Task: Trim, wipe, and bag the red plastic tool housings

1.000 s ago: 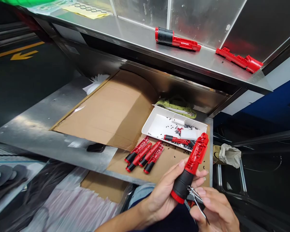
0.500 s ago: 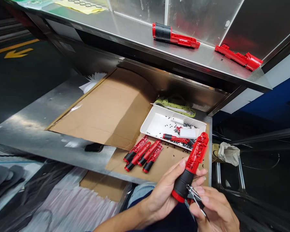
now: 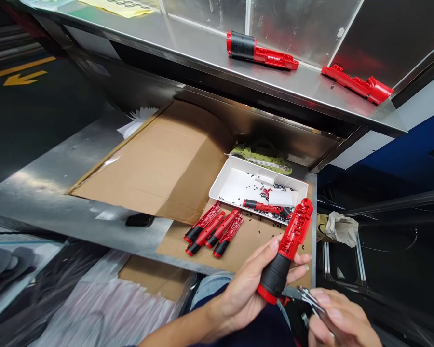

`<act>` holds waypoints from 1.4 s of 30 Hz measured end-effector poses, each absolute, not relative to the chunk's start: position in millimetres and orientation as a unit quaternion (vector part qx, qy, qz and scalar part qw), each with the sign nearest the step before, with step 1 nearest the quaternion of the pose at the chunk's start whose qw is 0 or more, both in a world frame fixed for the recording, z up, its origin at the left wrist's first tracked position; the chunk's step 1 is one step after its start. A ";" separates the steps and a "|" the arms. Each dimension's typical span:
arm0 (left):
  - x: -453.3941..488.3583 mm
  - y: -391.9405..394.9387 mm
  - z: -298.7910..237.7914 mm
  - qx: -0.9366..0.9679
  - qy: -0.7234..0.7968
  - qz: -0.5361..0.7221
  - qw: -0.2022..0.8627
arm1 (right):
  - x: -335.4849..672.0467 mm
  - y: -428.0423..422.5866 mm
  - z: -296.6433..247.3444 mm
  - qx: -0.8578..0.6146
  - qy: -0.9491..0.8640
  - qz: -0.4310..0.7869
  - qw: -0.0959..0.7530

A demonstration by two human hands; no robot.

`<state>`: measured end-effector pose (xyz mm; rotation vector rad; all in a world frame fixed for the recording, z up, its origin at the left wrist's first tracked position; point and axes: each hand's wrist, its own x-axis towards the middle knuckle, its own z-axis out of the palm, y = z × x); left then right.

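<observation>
Here's the left hand point(image 3: 244, 289), its grip wrapped round the red-and-black handle point(image 3: 278, 271), tilted by the bench point(image 3: 144, 238) near the white tray point(image 3: 224, 183)! Over on the right hand point(image 3: 343, 313), the grip pinches a metal clipper point(image 3: 309, 298) beside the handle's lower end.

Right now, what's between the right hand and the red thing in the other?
A shiny metal tool, held in the right hand, pointing toward the red part in the left hand. The head view shows it.
</observation>
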<state>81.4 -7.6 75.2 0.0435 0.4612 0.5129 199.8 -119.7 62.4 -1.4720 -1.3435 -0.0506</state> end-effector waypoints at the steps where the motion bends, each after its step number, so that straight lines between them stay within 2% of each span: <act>1: 81.7 -7.7 75.3 0.021 0.229 0.251 0.940 | 197.7 -117.2 62.9 -0.612 -0.571 -0.024 0.546; 7: 81.9 -7.9 77.0 0.030 0.253 0.247 0.935 | 177.4 -98.5 48.9 -0.572 -0.534 -0.067 0.619; 25: 77.9 -7.7 79.4 0.084 0.257 0.241 0.932 | 170.4 -96.7 48.0 -0.583 -0.527 -0.073 0.614; 29: 79.9 -8.6 77.7 0.069 0.258 0.233 0.935 | 175.4 -101.4 51.6 -0.576 -0.557 -0.100 0.589; 37: 80.9 -7.8 75.4 0.023 0.240 0.235 0.942 | 193.8 -114.6 48.5 -0.564 -0.546 -0.115 0.608; 42: 78.9 -8.6 78.8 0.036 0.245 0.229 0.941 | 176.2 -100.3 53.2 -0.588 -0.531 -0.071 0.606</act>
